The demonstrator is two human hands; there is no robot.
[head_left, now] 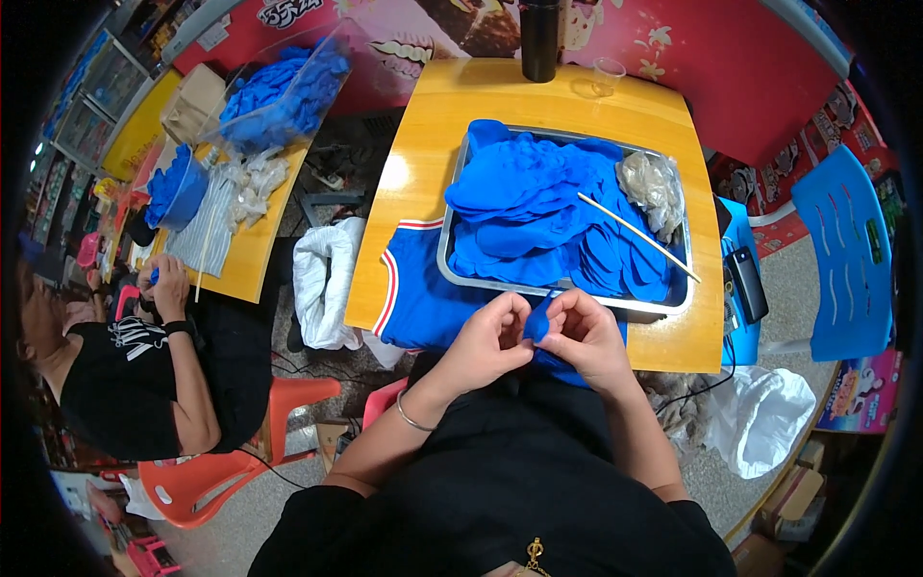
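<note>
My left hand [488, 338] and my right hand [590, 338] meet just in front of the table's near edge. Between them, pinched by thumbs and fingers of both, is a small folded blue piece [536, 325] of soft, thin material. Beyond my hands stands a metal tray [567, 290] heaped with flat, rounded blue pieces [524, 192] in overlapping layers. A thin pale stick [635, 234] lies slantwise across the heap, its end past the tray's right rim. Crumpled clear plastic [654, 192] sits in the tray's far right corner. Blue cloth with red-and-white trim [413, 298] lies under the tray.
On the yellow table [433, 115] stand a black bottle [539, 43] and a clear cup [606, 77] at the back. A blue chair [836, 260] is at right. To the left, a co-worker [125, 385] handles something blue beside another table. White sacks [327, 284] sit on the floor.
</note>
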